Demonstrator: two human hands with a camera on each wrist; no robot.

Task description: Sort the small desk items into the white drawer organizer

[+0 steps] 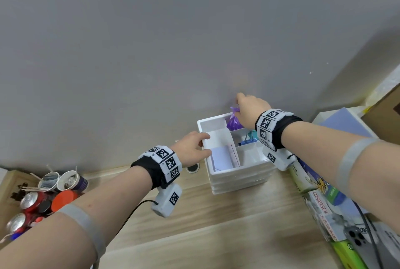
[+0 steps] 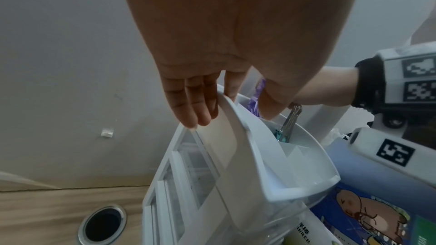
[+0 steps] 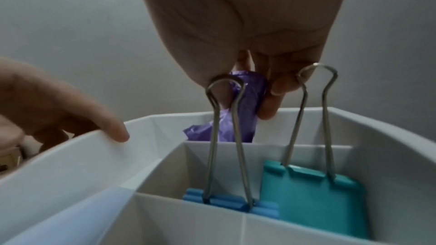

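The white drawer organizer stands on the wooden desk against the wall, its top tray split into compartments. My left hand grips the tray's left rim, thumb inside and fingers outside. My right hand pinches a purple plastic-bag roll by its upper end, with the lower end down in the far compartment. A teal binder clip and a blue binder clip stand in the compartment in front of it. Pale paper sheets lean in the left compartment.
A round cable hole sits in the desk just left of the organizer. Cups and red cans crowd the far left. Boxes and printed packages and a phone line the right side. The grey wall stands close behind.
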